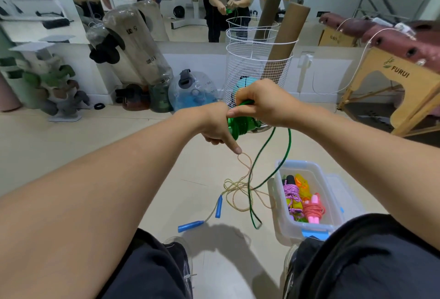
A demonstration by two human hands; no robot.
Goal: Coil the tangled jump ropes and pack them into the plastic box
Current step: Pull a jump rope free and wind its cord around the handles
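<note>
Your left hand (214,127) covers the near end of the green jump rope's handles (240,126), and your right hand (259,102) hides their top, so you cannot tell how many turns of cord are wound there or how the fingertips grip. Your right knee (362,251) cuts off the near edge of the plastic box (307,229), and the coiled ropes inside overlap too much to count. The beige rope (238,189) on the floor crosses under the green cord (250,191); which strand lies on top is unclear.
</note>
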